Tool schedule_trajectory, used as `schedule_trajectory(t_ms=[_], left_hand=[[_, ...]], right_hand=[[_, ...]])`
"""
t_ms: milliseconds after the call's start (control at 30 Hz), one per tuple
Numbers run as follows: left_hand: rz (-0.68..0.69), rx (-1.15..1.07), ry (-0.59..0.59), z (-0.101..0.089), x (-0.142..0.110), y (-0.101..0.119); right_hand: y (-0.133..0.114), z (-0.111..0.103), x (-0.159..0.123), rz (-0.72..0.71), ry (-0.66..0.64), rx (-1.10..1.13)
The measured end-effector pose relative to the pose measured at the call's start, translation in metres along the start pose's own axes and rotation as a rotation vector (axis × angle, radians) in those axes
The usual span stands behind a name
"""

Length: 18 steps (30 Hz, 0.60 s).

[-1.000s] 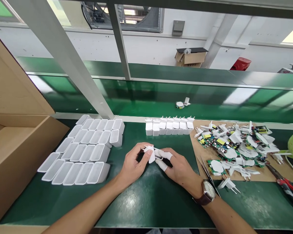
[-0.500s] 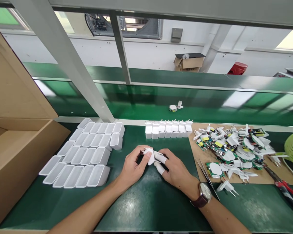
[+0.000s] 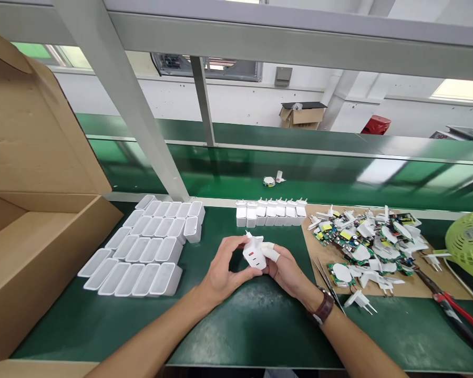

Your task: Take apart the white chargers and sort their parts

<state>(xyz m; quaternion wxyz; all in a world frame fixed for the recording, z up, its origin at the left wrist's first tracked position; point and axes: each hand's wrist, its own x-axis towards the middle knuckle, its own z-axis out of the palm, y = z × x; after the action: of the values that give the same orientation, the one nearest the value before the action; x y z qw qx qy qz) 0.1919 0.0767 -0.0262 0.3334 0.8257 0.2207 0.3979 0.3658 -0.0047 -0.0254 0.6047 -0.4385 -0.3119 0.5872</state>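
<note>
Between my two hands, above the green bench, is a white plug charger (image 3: 254, 253), its face with a red slot and dark slots turned towards me. My left hand (image 3: 228, 268) grips it at the left, thumb under the lower edge and fingers at the top near a pin. My right hand (image 3: 286, 268) holds it from the right; white covers sit on some of its fingertips, and a watch strap is on the wrist. Behind my hands stands a row of white chargers (image 3: 271, 212) with pins up. Rows of open white cases (image 3: 150, 241) lie to the left.
At right, circuit boards with white plug parts (image 3: 362, 247) are heaped on a cardboard sheet (image 3: 315, 252). Tweezers (image 3: 329, 283), red-handled pliers (image 3: 449, 304) and a green fan (image 3: 471, 244) are near. A large cardboard box (image 3: 47, 252) stands left. One board (image 3: 268, 181) lies behind the row.
The white piece in my hands has been turned so that its slotted face shows. My fingers have shifted around it, and the camera view has tilted up slightly.
</note>
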Motion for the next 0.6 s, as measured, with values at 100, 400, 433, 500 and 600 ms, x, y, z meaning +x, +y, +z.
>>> schedule_trajectory(t_ms=[100, 400, 433, 500, 600], left_hand=[[0.071, 0.002, -0.006, -0.001, 0.001, -0.002], [0.021, -0.046, -0.045, -0.008, 0.002, 0.002], [0.032, -0.046, -0.049, -0.008, 0.003, 0.002], [0.05, -0.031, -0.068, -0.008, 0.005, 0.001], [0.089, -0.052, -0.126, -0.007, 0.009, -0.001]], right_hand=[[-0.004, 0.003, -0.001, 0.049, -0.045, 0.021], [0.016, -0.003, -0.005, -0.319, 0.248, -0.607], [0.019, -0.004, -0.006, -0.343, 0.283, -0.705], [0.025, -0.007, -0.007, -0.366, 0.282, -0.81], [0.028, -0.014, -0.005, -0.351, 0.121, -0.828]])
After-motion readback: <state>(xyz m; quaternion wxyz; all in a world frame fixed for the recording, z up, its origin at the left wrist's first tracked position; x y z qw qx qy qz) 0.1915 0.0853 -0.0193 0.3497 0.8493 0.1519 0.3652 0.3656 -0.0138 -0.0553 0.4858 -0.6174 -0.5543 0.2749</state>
